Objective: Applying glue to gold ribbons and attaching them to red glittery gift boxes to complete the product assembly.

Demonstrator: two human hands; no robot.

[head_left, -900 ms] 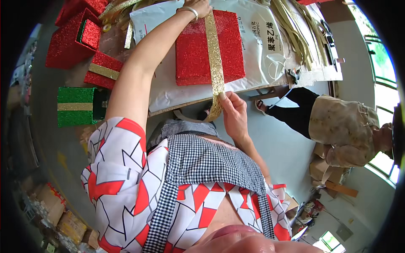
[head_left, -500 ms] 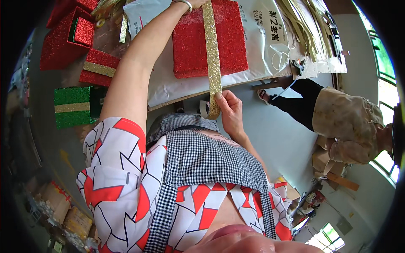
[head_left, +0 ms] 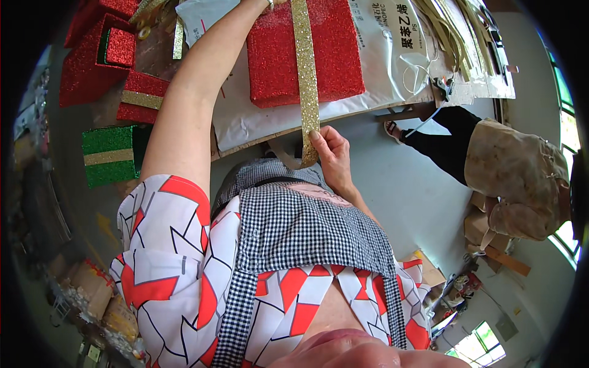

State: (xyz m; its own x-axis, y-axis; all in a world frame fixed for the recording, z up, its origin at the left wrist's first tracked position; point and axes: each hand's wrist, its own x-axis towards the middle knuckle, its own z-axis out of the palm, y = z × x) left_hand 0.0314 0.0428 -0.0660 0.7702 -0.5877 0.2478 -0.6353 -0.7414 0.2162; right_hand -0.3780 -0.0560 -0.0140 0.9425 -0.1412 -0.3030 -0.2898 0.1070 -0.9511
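Observation:
A red glitter box (head_left: 336, 52) lies on white plastic sheeting over the table. Down its middle runs a gold glitter ribbon (head_left: 305, 67), which hangs past the near edge and curls under at its lower end. My right hand (head_left: 333, 156) pinches that hanging length between thumb and fingers, just off the table's edge. Stretched across the left side of the table, my left arm reaches the far part of the box. At the top edge only a bit of my left hand (head_left: 275, 2) shows beside a wrist bangle; its fingers are cut off from view.
Red glitter boxes (head_left: 86, 73) and a green box with a gold band (head_left: 108, 165) stand at the left. Gold strips (head_left: 451, 37) lie at the table's far right, near a clamp-like tool (head_left: 443, 89). Another person (head_left: 515, 178) stands at the right.
The ribbon's loose end now curls further to the left below my right hand, which keeps its pinch. The view has shifted slightly, and less of my left hand shows.

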